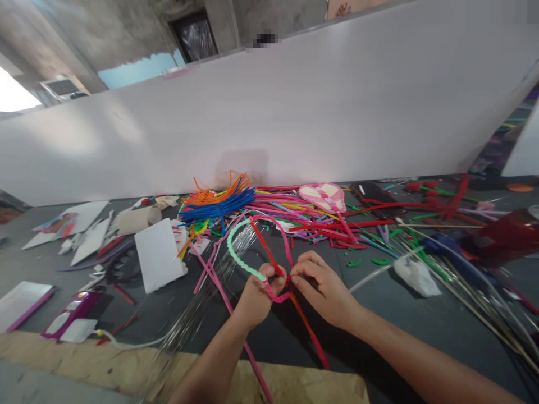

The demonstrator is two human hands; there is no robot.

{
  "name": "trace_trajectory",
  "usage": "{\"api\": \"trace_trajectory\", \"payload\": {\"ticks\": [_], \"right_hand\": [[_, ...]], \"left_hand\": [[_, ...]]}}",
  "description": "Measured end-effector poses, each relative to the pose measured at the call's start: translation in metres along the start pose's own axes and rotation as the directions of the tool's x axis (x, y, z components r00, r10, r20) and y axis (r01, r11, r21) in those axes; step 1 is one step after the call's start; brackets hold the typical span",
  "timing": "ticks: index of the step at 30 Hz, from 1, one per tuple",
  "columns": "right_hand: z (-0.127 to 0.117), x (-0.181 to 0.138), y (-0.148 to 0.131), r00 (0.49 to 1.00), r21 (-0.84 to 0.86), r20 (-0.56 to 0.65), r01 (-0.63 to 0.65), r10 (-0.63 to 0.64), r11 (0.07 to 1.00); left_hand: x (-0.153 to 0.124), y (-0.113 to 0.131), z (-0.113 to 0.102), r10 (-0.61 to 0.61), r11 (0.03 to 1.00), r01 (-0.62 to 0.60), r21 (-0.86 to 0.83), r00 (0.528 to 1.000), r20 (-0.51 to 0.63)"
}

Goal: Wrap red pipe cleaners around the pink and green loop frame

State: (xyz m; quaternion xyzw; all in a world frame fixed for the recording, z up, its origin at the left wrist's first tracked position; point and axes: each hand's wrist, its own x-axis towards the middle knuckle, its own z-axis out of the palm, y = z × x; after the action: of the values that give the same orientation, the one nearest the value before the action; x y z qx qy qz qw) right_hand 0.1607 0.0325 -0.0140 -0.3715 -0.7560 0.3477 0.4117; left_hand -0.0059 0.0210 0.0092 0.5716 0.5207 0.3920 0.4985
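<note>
A rounded loop of twisted pipe cleaners (234, 251), mint green on one side and pink on the other, is held over the table's middle. My left hand (257, 298) is closed on its lower left part. A red pipe cleaner (306, 325) runs slantwise across the loop, from its top down past both hands. With thumb and fingers pinched, my right hand (320, 287) grips the red pipe cleaner where it meets the loop's lower right side. The fingers partly hide that crossing. A long pink pipe cleaner (236, 311) lies beneath my left forearm.
Behind my hands lie blue pipe cleaners (221, 205), orange ones (210, 196) and a pink-and-cream heart shape (323, 198). Thin wires (185, 320), a white card (158, 255) and a purple device (72, 315) are leftward. A red can (507, 235) stands right. A white partition (303, 112) closes the back.
</note>
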Motion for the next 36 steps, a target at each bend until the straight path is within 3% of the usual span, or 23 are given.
{"api": "trace_trajectory", "payload": {"ticks": [3, 6, 8, 15, 20, 22, 24, 27, 29, 30, 33, 36], "right_hand": [[-0.003, -0.001, 0.003, 0.983, -0.146, 0.007, 0.184, -0.185, 0.972], [-0.008, 0.000, 0.005, 0.911, -0.377, 0.080, 0.403, -0.404, 0.834], [-0.009, 0.000, 0.006, 0.878, -0.427, 0.116, 0.466, -0.464, 0.775], [0.003, -0.004, -0.002, 0.926, -0.372, 0.129, 0.376, -0.354, 0.849], [0.003, -0.008, -0.011, 0.909, -0.540, 0.285, 0.415, -0.304, 0.732], [-0.001, -0.007, -0.014, 0.907, -0.523, 0.318, 0.411, -0.276, 0.747], [-0.006, -0.005, -0.013, 0.930, -0.404, 0.279, 0.341, -0.240, 0.849], [-0.011, 0.002, -0.008, 0.998, -0.007, 0.056, 0.008, -0.007, 1.000], [-0.011, 0.005, -0.004, 0.970, 0.300, 0.050, -0.241, 0.237, 0.923], [-0.010, 0.005, -0.003, 0.940, 0.407, 0.134, -0.340, 0.313, 0.848], [-0.003, 0.004, -0.004, 0.841, 0.531, 0.439, -0.528, 0.317, 0.663], [0.005, 0.000, -0.006, 0.827, 0.574, 0.465, -0.554, 0.316, 0.604]], "left_hand": [[0.001, -0.008, -0.002, -0.055, 0.994, 0.051, -0.096, 0.998, -0.040], [0.001, -0.012, -0.003, -0.084, 0.985, 0.075, -0.157, 0.995, -0.054], [0.000, -0.011, -0.002, -0.072, 0.989, 0.064, -0.131, 0.995, -0.062], [-0.001, -0.003, 0.007, -0.045, 0.997, 0.041, -0.068, 0.997, -0.065], [-0.001, -0.013, 0.005, -0.079, 0.984, 0.074, -0.160, 0.997, -0.024], [-0.001, -0.015, 0.003, -0.097, 0.970, 0.090, -0.226, 0.995, -0.019], [0.000, -0.017, 0.001, -0.098, 0.947, 0.083, -0.310, 0.995, -0.035], [0.002, -0.015, -0.002, -0.071, 0.890, 0.026, -0.455, 0.994, -0.082], [0.003, -0.014, -0.003, -0.048, 0.867, -0.010, -0.499, 0.993, -0.104], [0.003, -0.013, -0.003, -0.039, 0.866, -0.024, -0.500, 0.992, -0.116], [0.003, -0.013, -0.002, -0.025, 0.898, -0.036, -0.438, 0.991, -0.133], [0.001, -0.014, -0.001, -0.027, 0.934, -0.011, -0.358, 0.994, -0.102]]}}
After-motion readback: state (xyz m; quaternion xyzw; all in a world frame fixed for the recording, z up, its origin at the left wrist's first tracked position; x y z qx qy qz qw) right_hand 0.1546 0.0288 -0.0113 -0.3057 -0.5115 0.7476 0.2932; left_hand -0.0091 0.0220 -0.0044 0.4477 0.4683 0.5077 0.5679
